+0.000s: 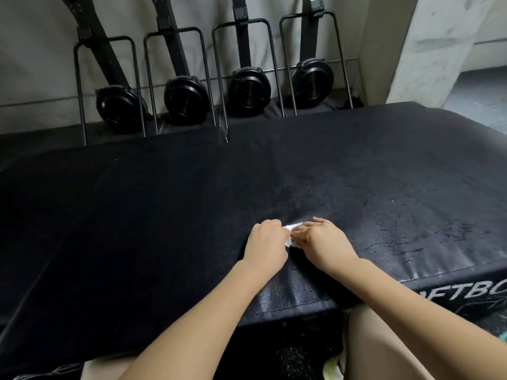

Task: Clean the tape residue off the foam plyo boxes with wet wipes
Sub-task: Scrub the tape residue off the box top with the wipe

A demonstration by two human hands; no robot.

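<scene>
**Both hands on one wipe at the near part of the right plyo box**

Nearest the camera, two bare forearms reach forward from the bottom edge, over beige-clad legs at the lower right. Beyond the forearms sits the near edge of the right foam plyo box [384,165], black, with white lettering partly visible on its front face at the right. Its top skin is cracked and scuffed, with pale specks and dull patches spread across the right half.

On that top surface, a little in from the near edge, both hands meet over a small white wet wipe [373,233]. Left hand [265,242]: fingers curled, knuckles up, gripping the left end of the wipe. Right hand [326,242]: fingers curled, pinching the right end of the same wipe, fingertips pointing left. The two hands are almost touching, with the wipe bunched between them. Whether the wipe touches the box cannot be told.

To the left, a second black plyo box [109,201] adjoins the first, its surface darker and smoother.

Behind the boxes, four black rowing machines [248,90] stand upright in a row against a pale wall, each with a round fan housing low down and a thin metal frame. A concrete pillar [417,50] rises at the far right.
</scene>
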